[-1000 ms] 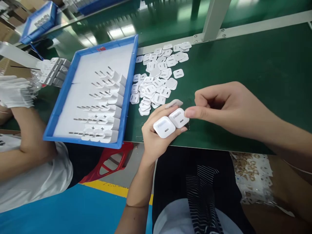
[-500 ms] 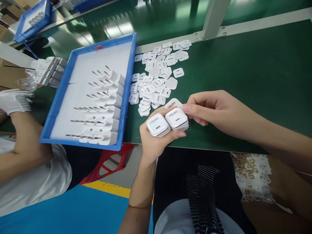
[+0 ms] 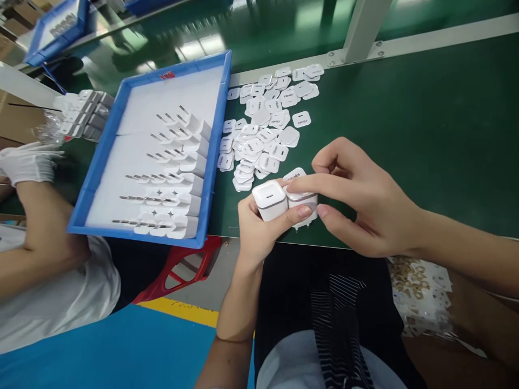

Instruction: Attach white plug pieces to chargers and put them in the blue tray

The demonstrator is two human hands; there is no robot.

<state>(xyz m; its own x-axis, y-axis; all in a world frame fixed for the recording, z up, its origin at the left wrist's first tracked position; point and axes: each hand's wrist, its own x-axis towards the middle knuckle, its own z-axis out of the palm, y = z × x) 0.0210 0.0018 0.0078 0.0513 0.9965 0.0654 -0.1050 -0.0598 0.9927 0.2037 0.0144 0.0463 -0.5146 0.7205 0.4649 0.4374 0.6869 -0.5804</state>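
Two white charger plugs (image 3: 269, 208) stand side by side in my left hand (image 3: 259, 229), slot faces up, its thumb across the front of the right one. Small prongs show beneath the right-hand charger (image 3: 304, 201). Over that charger is my right hand (image 3: 360, 200), index fingertip resting on its top face and thumb apart from the index, by its right side. The other fingers of this hand curl loosely. Just behind the chargers a white printed cover (image 3: 294, 174) shows in part; whether my left fingers hold it I cannot tell.
Loose white covers (image 3: 259, 129) lie heaped on the green bench (image 3: 430, 129). To their left a blue tray (image 3: 205, 216) holds rows of chargers with prongs. A co-worker's gloved hand (image 3: 30, 165) is at far left, near stacked grey-white parts (image 3: 87, 116). A metal post (image 3: 367, 29) rises behind.
My right hand has gone from pinching at the right charger's corner to laying its index finger on top. The chargers have tipped so their front sides show more.
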